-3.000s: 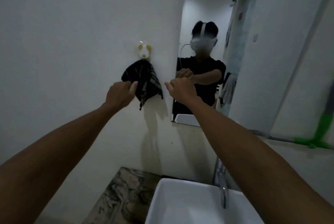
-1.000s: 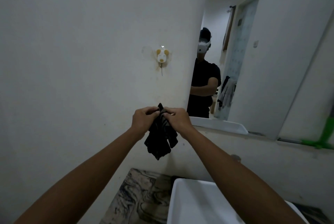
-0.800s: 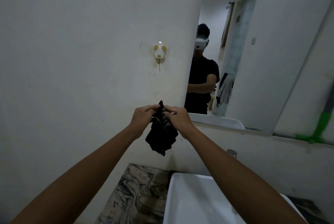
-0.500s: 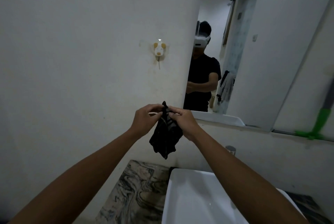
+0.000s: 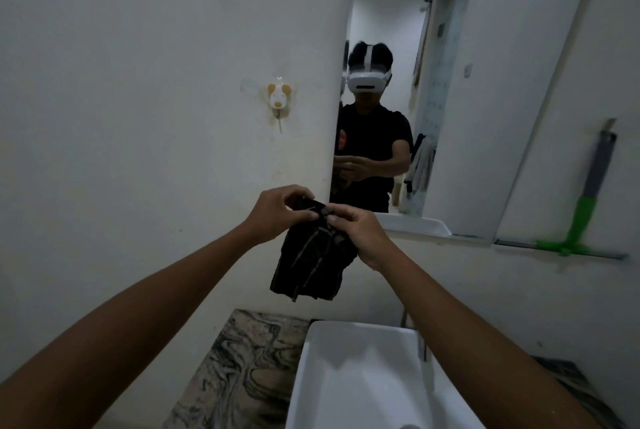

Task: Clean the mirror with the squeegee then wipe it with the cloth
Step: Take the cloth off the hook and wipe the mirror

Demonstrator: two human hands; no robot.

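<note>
A dark striped cloth (image 5: 311, 262) hangs in front of me, pinched at its top edge by both hands. My left hand (image 5: 277, 213) grips the upper left corner and my right hand (image 5: 360, 231) grips the upper right, thumbs on top. The mirror (image 5: 478, 89) fills the wall to the right, just beyond my hands, and reflects a person with a white headset. A squeegee (image 5: 585, 213) with a green head and grey handle leans against the wall at the far right, on a narrow ledge, well away from both hands.
A small dog-shaped wall hook (image 5: 278, 99) sits empty on the white wall left of the mirror. Below my arms are a white basin (image 5: 346, 380) with a tap (image 5: 424, 352) and a marbled countertop (image 5: 242, 366).
The cloth came off the wall hook and now hangs between both hands. Over the last second my hands have shifted their grip along its top edge and the cloth has spread wider.
</note>
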